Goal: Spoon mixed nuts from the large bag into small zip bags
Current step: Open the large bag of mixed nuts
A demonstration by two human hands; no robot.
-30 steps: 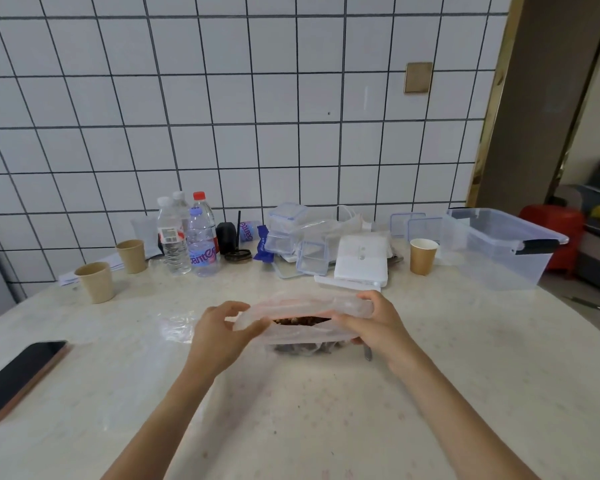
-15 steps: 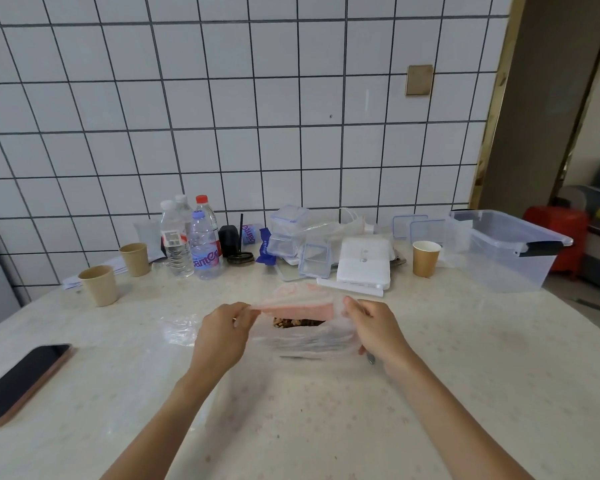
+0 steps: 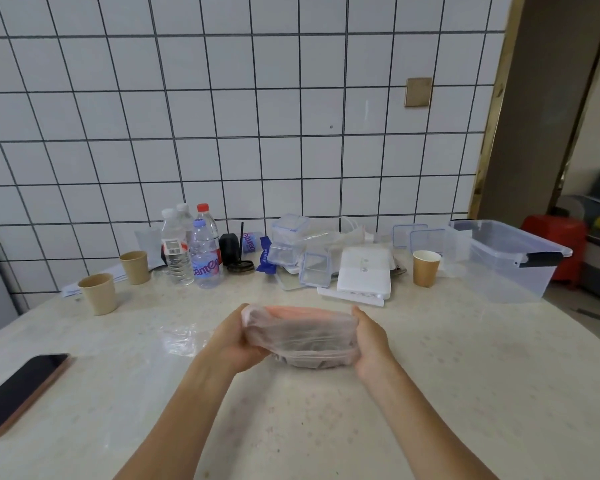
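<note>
Head camera, the only view, looks down on a pale stone-look table (image 3: 465, 393) where both hands cup a soft, translucent bag of nuts (image 3: 300, 337) near the middle. The left hand (image 3: 234, 341) wraps its fingers round the bag's left end and the right hand (image 3: 369, 341) grips the right end, so each is closed on the plastic. A pinkish zip strip runs along the bag's top edge; whether it is sealed cannot be told. Dark, lumpy nuts show dimly through the crinkled film at the bottom.

A judgement on the step: the bag seems to be getting settled or opened, and it would go best with the weight resting on the table and the mouth kept level (thin film slumps easily, and nuts roll).

Just left of the bag lies a flat, clear small bag (image 3: 181, 336), glossy and wrinkled. No spoon is plainly visible. Farther back stand paper cups (image 3: 97, 294), ribbed water bottles (image 3: 205, 258) and a rigid clear tub (image 3: 510, 261).
</note>
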